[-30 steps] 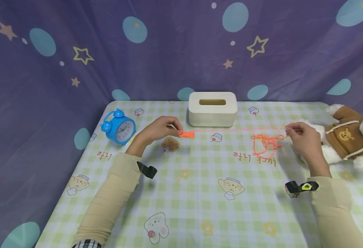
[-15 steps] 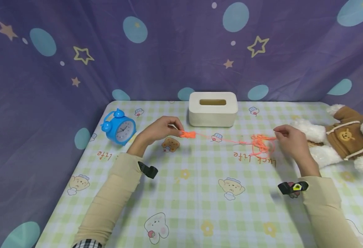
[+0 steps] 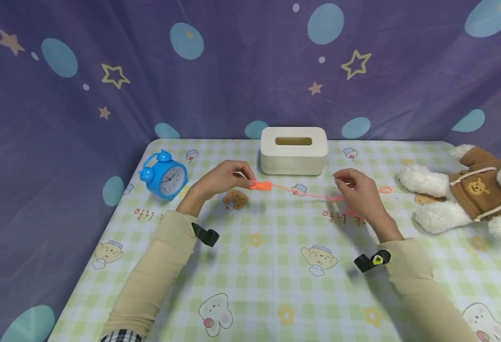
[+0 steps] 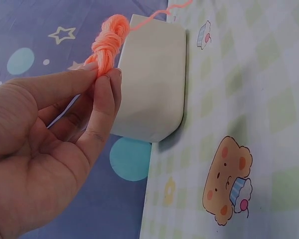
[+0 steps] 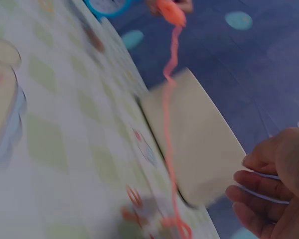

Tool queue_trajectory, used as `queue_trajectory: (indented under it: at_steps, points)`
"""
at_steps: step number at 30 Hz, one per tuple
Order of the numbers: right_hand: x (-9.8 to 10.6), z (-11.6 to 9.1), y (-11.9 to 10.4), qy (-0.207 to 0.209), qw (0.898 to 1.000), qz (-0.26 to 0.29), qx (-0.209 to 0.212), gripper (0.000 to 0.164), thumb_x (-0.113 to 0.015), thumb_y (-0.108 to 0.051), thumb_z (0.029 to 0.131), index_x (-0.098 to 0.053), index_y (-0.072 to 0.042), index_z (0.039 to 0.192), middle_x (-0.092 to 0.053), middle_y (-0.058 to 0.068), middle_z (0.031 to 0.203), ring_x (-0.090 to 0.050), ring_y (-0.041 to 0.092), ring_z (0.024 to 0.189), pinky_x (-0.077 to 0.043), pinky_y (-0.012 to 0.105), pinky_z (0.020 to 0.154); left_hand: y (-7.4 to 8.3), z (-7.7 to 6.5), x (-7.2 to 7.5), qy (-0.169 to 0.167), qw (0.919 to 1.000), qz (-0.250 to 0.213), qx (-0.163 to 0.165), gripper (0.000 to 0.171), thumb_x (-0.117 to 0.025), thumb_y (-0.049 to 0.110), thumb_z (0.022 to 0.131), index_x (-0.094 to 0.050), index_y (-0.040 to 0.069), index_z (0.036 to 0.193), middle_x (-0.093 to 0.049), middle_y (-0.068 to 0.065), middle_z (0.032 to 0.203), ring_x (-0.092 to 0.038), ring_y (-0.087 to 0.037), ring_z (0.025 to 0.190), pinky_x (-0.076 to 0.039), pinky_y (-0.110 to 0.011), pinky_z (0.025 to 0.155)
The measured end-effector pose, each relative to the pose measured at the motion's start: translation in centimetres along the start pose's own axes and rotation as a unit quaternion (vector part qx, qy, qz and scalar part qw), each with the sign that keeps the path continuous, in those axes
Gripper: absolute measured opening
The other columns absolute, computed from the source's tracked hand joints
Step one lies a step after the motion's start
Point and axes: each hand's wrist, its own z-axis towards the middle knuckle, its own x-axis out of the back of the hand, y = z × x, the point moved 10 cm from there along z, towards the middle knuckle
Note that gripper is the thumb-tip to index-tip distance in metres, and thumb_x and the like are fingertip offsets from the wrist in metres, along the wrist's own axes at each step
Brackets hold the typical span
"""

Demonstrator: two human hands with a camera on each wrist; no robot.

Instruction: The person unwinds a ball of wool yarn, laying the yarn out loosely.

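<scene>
My left hand [image 3: 228,177] pinches one end of a small wound bundle of orange yarn [image 4: 109,42] between thumb and fingertips, above the checked tablecloth. From the bundle's other end a thin yarn strand [image 3: 312,195] runs slackly right. My right hand [image 3: 363,194] hovers over the looser yarn on the cloth, hiding most of it; a small yarn loop [image 3: 385,189] pokes out beyond the knuckles. In the right wrist view the fingers [image 5: 259,184] are loosely bent with nothing between them, and the strand hangs apart from them.
A cream tissue box [image 3: 294,165] stands behind the yarn, between the hands. Left of my left hand is a blue alarm clock [image 3: 169,178]. A white plush bear [image 3: 477,185] in a brown hoodie lies at the right. Purple curtain [image 3: 250,71] backs the table.
My right hand has let go of the yarn and moved left over the loose pile. The strand, taut before, now sags. My left hand has barely moved.
</scene>
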Motion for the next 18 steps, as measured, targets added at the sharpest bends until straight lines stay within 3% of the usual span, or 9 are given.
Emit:
queue_trajectory:
  at_steps: [5,12,18]
  points:
    - [-3.0,0.4,-2.9,-0.024,0.998,0.037,0.047,0.021,-0.060,-0.015,0.095,-0.065,-0.003,0.111,-0.068,0.012,0.106,-0.065,0.024,0.094,-0.053,0.038,0.082,0.2,0.0,-0.1,0.000,1.0000,-0.001,0.000,0.004,-0.065,0.009,0.091,-0.066,0.007,0.095,-0.061,-0.009,0.104,-0.063,-0.025,0.095,-0.053,-0.037,0.085]
    - [-7.0,0.7,-5.9,-0.078,0.991,0.075,0.081,0.025,-0.064,-0.019,0.093,-0.065,-0.005,0.114,-0.068,0.011,0.109,-0.064,0.024,0.099,-0.053,0.041,0.087,0.2,0.0,-0.2,-0.001,1.0000,-0.003,0.002,0.006,-0.065,0.011,0.091,-0.066,0.008,0.096,-0.062,-0.009,0.104,-0.063,-0.028,0.097,-0.053,-0.037,0.086]
    - [-9.1,0.7,-7.8,-0.102,0.984,0.090,0.117,0.024,-0.064,-0.015,0.093,-0.067,-0.002,0.113,-0.069,0.011,0.109,-0.065,0.024,0.097,-0.054,0.040,0.086,0.2,0.2,-0.3,0.001,1.0000,0.002,-0.002,0.006,-0.066,0.010,0.091,-0.066,0.008,0.095,-0.062,-0.009,0.103,-0.064,-0.024,0.092,-0.053,-0.037,0.084]
